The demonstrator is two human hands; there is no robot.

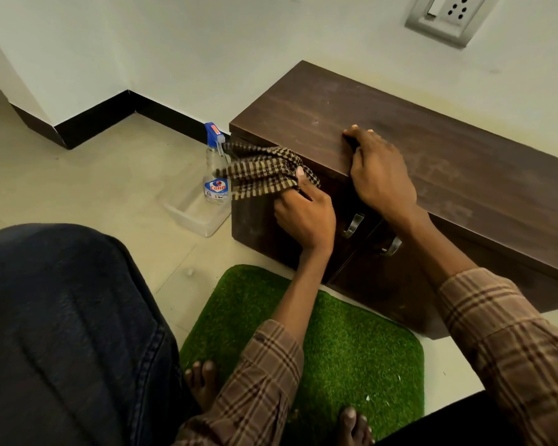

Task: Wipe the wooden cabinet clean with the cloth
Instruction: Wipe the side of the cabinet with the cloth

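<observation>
Now, stage: wiping the front face, top-left corner zone.
cabinet (400, 149): low, dark wood, on the floor against the wall; long axis runs 10 to 4 o'clock; dusty smears visible on top.
left hand (303, 217): fingers curled, gripping the cloth (264, 172), pressed to the left door just under the top edge.
cloth: bunched, trails off toward 10 o'clock, past the cabinet's left corner.
right hand (380, 175): fingers hooked over the top front edge, bracing; holds nothing else.
key relation: unwiped front lies toward 4 o'clock of the left hand, along the long axis; right forearm crosses that path, handles (353, 225) too.
spray bottle (216, 169): upright at 9 o'clock of the cloth, beside a clear tray (194, 217).
</observation>
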